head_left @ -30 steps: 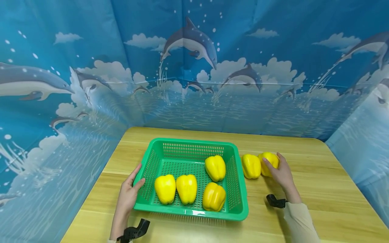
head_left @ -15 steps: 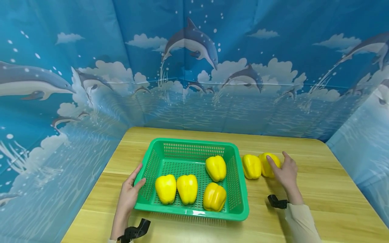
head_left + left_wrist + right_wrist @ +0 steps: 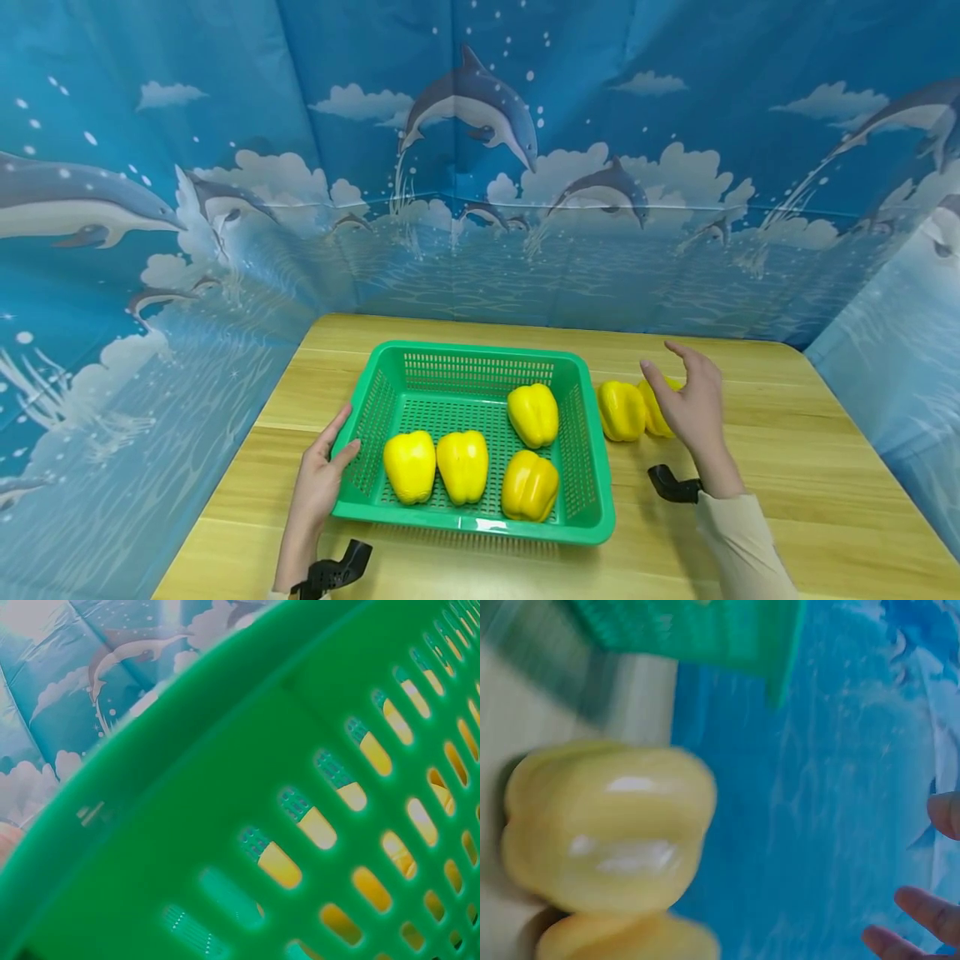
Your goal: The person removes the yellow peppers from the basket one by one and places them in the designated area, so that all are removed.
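My left hand (image 3: pixel 315 479) grips the left side of a green plastic basket (image 3: pixel 480 525), thumb over the rim and fingers along the outside. The basket's slotted wall (image 3: pixel 180 817) fills most of the left wrist view. Several yellow bell peppers lie inside, one at the near left (image 3: pixel 409 468) and one at the back right (image 3: pixel 533 415). Over the table to the right, my right hand (image 3: pixel 697 404) is spread and holds nothing. Below it, two more yellow peppers stand side by side, the left one (image 3: pixel 621 412) in full view, the right one (image 3: pixel 655 410) partly hidden by the hand.
The basket and peppers are on a light wooden table (image 3: pixel 810 467). A blue curtain (image 3: pixel 480 258) printed with dolphins hangs behind the table and along its sides. Each wrist wears a black camera mount, the right one (image 3: pixel 675 485) near the basket's right side.
My right hand has come off the right-hand pepper, rising above it with fingers spread. Both outside peppers and the basket stay about where they were. My left hand keeps its hold.
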Motion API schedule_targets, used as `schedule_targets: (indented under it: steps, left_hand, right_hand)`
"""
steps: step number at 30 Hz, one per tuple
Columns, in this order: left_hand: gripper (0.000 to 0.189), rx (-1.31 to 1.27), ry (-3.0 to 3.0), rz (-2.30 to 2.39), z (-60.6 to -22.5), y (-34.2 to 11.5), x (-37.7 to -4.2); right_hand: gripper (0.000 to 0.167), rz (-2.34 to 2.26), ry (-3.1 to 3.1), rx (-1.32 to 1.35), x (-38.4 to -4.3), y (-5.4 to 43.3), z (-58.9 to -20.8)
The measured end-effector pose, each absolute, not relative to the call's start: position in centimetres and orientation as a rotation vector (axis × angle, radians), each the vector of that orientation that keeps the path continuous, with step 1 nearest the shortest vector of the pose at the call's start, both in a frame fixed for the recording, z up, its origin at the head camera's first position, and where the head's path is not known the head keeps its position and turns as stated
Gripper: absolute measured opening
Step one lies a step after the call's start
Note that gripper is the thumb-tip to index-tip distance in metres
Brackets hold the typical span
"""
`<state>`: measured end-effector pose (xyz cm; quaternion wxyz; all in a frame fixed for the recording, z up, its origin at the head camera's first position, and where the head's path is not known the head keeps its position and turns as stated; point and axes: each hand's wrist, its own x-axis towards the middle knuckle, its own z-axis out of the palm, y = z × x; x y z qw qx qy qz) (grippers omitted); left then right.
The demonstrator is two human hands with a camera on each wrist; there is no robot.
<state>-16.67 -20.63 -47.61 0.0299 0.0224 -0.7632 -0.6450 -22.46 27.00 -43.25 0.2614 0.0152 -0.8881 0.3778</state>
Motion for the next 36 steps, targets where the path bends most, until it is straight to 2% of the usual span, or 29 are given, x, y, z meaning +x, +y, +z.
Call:
schedule_targets:
  steps: [14,27,36]
  left_hand:
    - [0.053,0.096,-2.357,-2.007,-47.7,-20.6,-16.8]
    - [0.053,0.073,-2.378,-1.983,-47.8,-20.8,-16.8]
    - [0.054,0.083,-2.371,-2.000,-47.9,-20.8,-16.7]
  right_hand:
    - [0.059,1.083,-2.686,0.409,-23.9,21.8,-39.4]
    - [0.064,0.920,-3.092,0.786,-26.2,18.0,-37.5]
    - [0.070,0.759,-3.345,0.760,-27.9,15.6,-37.8]
